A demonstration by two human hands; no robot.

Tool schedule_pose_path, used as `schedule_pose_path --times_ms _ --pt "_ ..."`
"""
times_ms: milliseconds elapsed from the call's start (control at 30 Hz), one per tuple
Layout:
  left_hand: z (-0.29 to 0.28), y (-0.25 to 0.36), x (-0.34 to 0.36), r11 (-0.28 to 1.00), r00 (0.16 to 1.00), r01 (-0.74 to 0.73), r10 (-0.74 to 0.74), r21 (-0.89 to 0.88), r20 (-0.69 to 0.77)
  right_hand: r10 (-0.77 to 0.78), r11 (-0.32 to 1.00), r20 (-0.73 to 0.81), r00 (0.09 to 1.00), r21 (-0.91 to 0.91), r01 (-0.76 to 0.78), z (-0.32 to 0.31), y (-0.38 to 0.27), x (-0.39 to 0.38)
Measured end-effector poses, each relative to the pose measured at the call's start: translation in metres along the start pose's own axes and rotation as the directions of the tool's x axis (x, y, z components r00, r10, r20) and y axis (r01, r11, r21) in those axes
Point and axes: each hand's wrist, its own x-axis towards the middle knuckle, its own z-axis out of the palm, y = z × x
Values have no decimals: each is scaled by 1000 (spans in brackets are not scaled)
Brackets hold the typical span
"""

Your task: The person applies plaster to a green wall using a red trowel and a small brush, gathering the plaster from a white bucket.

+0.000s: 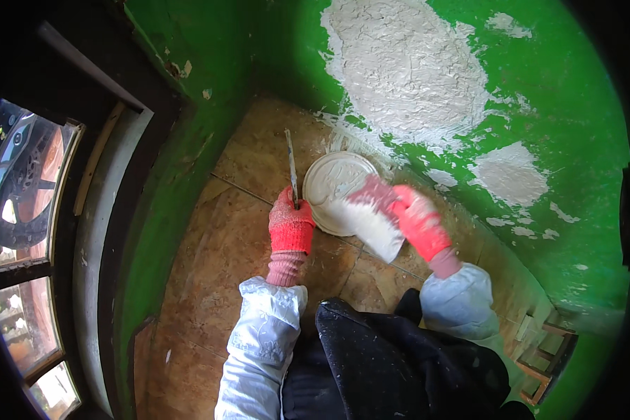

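My left hand [291, 220], in a red knit glove, is closed round a thin putty knife [291, 164] that points away from me, smeared white and seen nearly edge-on. To the right, my right hand [418, 218] in a matching glove grips a wide, flat, reddish spreader [374, 194]. White filler [376, 232] coats the spreader's near side; motion blurs it somewhat. Between the hands, a round white tub [315, 203] of pale filler stands on the floor, its right part covered by the spreader.
A green wall [574, 140] on the right bears a large rough patch of white filler [406, 70] and smaller ones. Brown tiles [196, 294] cover the floor. At left is a dark-framed glazed door [63, 203]. A small wooden frame [549, 364] lies at lower right.
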Motion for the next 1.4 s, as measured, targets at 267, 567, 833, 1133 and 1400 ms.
schedule_pose_path --times_ms 267,567,833,1133,1400 --pt "-1 -9 0 1000 1000 5 -5 3 -17 -147 789 29 989 -599 135 -67 -35 43" --pt "-2 -4 0 999 997 -53 53 0 -63 -99 819 97 990 -557 136 -66 -49 41" --pt "-4 -5 -4 1000 999 5 -4 27 -51 6 763 244 970 -628 154 -41 -54 29" --pt "-5 -1 -5 999 999 33 -32 6 -44 -73 748 219 973 -634 198 -45 -21 24" --pt "-3 -8 -5 998 997 45 -47 -35 -66 -64 913 136 989 -391 113 -40 -24 10"
